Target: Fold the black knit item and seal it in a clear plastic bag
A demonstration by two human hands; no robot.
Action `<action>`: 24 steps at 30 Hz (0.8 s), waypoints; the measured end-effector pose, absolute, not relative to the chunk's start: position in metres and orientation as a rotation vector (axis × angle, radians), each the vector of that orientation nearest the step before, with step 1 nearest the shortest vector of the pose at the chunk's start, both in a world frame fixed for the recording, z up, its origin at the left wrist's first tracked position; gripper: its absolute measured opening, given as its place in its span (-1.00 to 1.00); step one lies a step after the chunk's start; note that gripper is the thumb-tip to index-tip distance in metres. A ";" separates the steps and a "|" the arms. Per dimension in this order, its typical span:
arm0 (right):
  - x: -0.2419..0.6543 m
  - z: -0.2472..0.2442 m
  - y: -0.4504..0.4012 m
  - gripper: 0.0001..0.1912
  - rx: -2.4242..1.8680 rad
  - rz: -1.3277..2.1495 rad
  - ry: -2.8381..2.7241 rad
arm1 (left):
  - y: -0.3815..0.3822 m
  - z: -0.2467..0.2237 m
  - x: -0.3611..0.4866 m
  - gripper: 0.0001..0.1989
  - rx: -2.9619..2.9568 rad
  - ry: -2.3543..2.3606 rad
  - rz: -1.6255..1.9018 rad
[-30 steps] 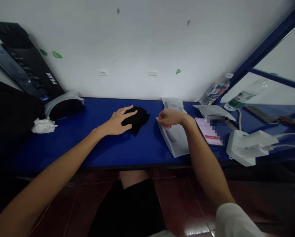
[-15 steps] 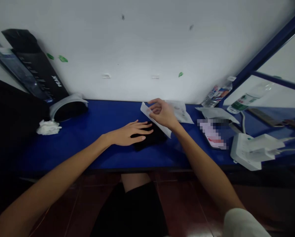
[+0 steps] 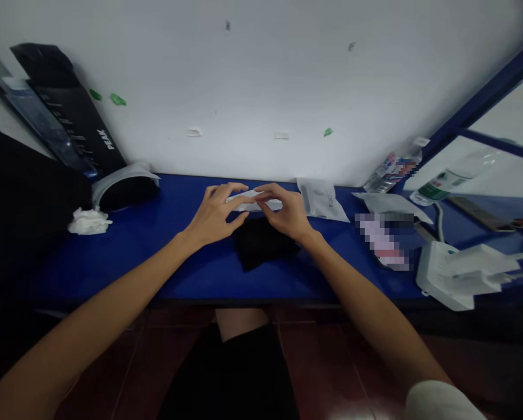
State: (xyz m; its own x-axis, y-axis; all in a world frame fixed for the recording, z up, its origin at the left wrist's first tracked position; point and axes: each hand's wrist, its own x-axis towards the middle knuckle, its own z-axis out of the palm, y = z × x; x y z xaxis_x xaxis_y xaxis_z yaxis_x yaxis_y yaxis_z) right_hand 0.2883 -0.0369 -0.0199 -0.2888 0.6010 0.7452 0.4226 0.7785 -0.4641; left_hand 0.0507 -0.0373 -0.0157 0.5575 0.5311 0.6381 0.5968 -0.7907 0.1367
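Left hand (image 3: 215, 213) and right hand (image 3: 285, 213) are being closed on a white folded paper strip (image 3: 255, 202) over the blue worktop (image 3: 125, 262), near a black box (image 3: 64, 111) marked "PEAK".

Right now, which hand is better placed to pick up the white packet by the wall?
Probably the right hand: it sits just beside the packet, while the left hand is farther off, beyond the white strip both hands hold.

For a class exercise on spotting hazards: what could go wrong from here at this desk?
The folded white packet is held by the fingertips of the left hand and right hand, so it might slip onto the black cloth below. The cloth lies near the front edge of the blue table, so a careless forearm could perhaps push it off.
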 end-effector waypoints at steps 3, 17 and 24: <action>0.290 -0.021 -0.035 -0.83 -0.736 0.182 -1.914 | -0.042 -0.015 0.056 -0.72 -2.679 -0.914 -1.026; 0.297 -0.018 -0.024 -0.66 -0.632 0.027 -2.034 | -0.043 -0.019 0.062 -0.67 -2.566 -1.040 -0.963; 0.301 -0.021 -0.016 -0.71 -0.655 -0.035 -2.002 | -0.036 -0.022 0.056 -0.75 -2.633 -0.993 -0.914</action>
